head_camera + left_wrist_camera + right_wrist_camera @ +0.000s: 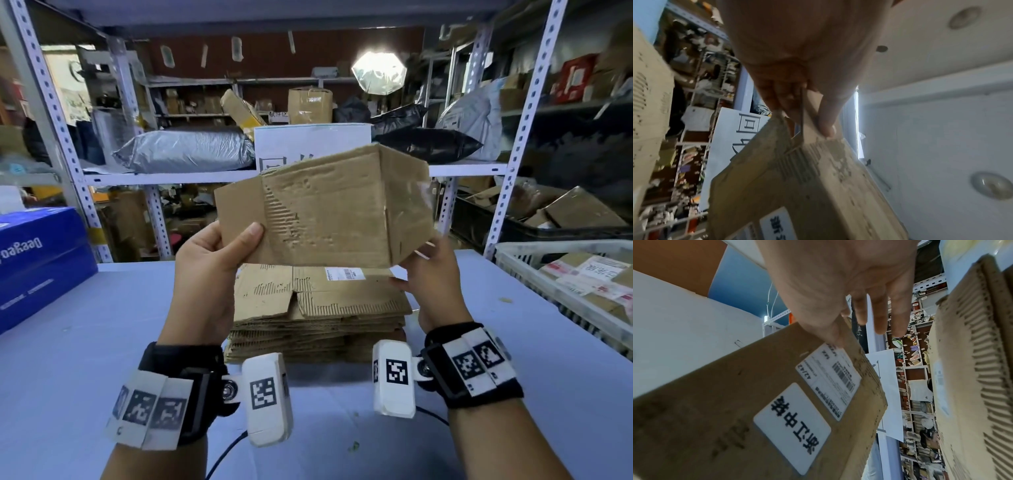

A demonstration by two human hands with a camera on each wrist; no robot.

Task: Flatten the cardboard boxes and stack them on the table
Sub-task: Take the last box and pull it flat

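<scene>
I hold a worn brown cardboard box (325, 209) in the air above a stack of flattened cardboard (318, 308) on the blue table (102, 342). My left hand (212, 260) grips its left flap, thumb on the near face; in the left wrist view the left hand (807, 120) pinches that flap of the box (807, 186). My right hand (431, 270) holds the box's lower right corner. In the right wrist view the thumb of the right hand (849, 327) presses the labelled face of the box (735, 418), with the fingers straight behind the edge.
A blue carton (37, 260) sits on the table at the left. A white crate (513, 253) with parcels stands at the right edge. Metal shelving (239, 173) packed with bags and a white box (311, 144) runs behind the table.
</scene>
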